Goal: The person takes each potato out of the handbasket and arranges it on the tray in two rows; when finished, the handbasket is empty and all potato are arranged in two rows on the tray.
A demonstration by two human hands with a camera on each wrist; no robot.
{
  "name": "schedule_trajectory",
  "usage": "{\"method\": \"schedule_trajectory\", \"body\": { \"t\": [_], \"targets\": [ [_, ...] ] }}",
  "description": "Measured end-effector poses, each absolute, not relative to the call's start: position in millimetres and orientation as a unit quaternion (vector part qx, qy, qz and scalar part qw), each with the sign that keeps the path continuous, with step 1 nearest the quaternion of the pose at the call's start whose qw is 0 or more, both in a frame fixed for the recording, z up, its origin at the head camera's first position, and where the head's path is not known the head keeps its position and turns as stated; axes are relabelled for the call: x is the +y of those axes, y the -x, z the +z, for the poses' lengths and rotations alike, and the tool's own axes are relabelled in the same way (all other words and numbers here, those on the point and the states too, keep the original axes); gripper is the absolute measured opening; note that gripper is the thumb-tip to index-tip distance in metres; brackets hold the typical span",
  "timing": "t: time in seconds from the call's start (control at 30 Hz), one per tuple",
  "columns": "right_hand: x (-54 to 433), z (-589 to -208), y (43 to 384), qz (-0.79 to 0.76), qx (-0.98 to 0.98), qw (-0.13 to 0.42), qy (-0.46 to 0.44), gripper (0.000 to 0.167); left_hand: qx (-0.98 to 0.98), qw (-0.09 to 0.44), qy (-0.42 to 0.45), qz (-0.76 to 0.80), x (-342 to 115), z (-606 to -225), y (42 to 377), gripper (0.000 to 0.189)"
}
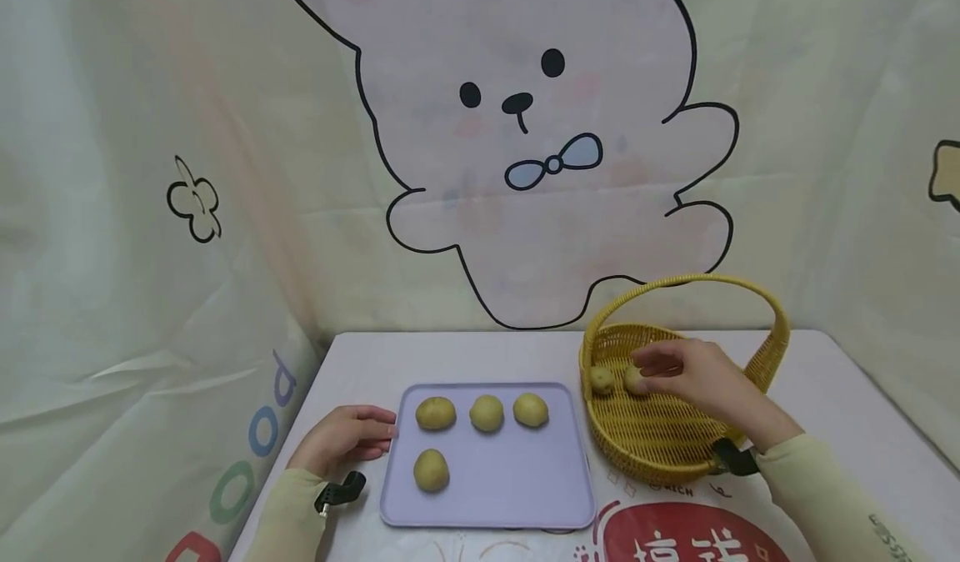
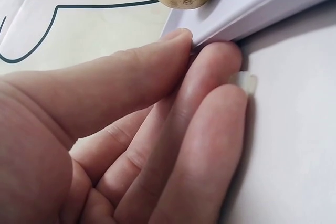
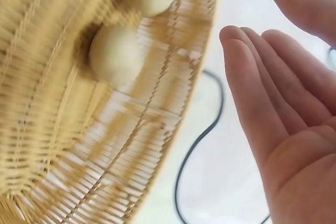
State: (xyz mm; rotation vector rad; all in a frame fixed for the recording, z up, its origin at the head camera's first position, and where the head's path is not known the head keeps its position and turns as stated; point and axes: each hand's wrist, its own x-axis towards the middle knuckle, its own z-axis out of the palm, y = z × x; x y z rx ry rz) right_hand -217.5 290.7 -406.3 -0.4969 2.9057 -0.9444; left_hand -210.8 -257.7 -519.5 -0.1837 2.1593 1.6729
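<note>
My left hand (image 1: pixel 343 439) is at the left edge of a lavender tray (image 1: pixel 517 483). In the left wrist view its thumb and fingertips (image 2: pixel 223 59) meet at the tray's rim and pinch it. Several potatoes lie on the tray: a back row with a left potato (image 1: pixel 436 413), a middle potato (image 1: pixel 487 413) and a right potato (image 1: pixel 531 409), and another potato (image 1: pixel 431 470) in front. Over a yellow wicker basket (image 1: pixel 637 441) hovers my right hand (image 1: pixel 693 374), holding nothing, fingers fairly straight and thumb apart. Inside the basket are two potatoes (image 3: pixel 116 53), one partly behind the right fingers in the head view.
The basket's tall handle (image 1: pixel 690 278) arches above my right hand and forearm. Both tray and basket stand on a white table (image 1: pixel 375 362) with a red printed patch (image 1: pixel 690 533) at the front. A curtain (image 1: pixel 517 237) with a cartoon animal hangs behind.
</note>
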Motion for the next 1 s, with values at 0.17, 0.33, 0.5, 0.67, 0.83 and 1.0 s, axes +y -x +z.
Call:
{"method": "schedule_trajectory", "body": {
  "t": [0.17, 0.33, 0.5, 0.67, 0.83, 1.0],
  "targets": [
    [304.3, -414.6, 241.4, -0.307, 0.937, 0.047, 0.162, 0.043, 0.773, 0.200, 0.066, 0.598, -257.6, -521.1, 209.6, 0.046],
    [310.6, -424.9, 259.0, -0.309, 0.936, 0.069, 0.154, 0.046, 0.776, 0.197, 0.065, 0.595, -257.0, -522.2, 208.7, 0.045],
    [314.7, -431.1, 271.6, -0.303, 0.938, 0.091, 0.141, 0.049, 0.776, 0.193, 0.067, 0.597, -257.0, -522.1, 208.7, 0.045],
    [320.0, -434.6, 279.8, -0.314, 0.934, 0.116, 0.129, 0.053, 0.775, 0.192, 0.067, 0.598, -257.2, -521.6, 209.6, 0.044],
    [323.2, -440.7, 285.3, -0.319, 0.930, 0.133, 0.127, 0.053, 0.775, 0.191, 0.069, 0.598, -257.5, -521.3, 209.7, 0.044],
    [325.6, -448.5, 290.7, -0.313, 0.930, 0.136, 0.135, 0.051, 0.776, 0.190, 0.072, 0.597, -256.8, -521.0, 209.4, 0.044]
  ]
}}
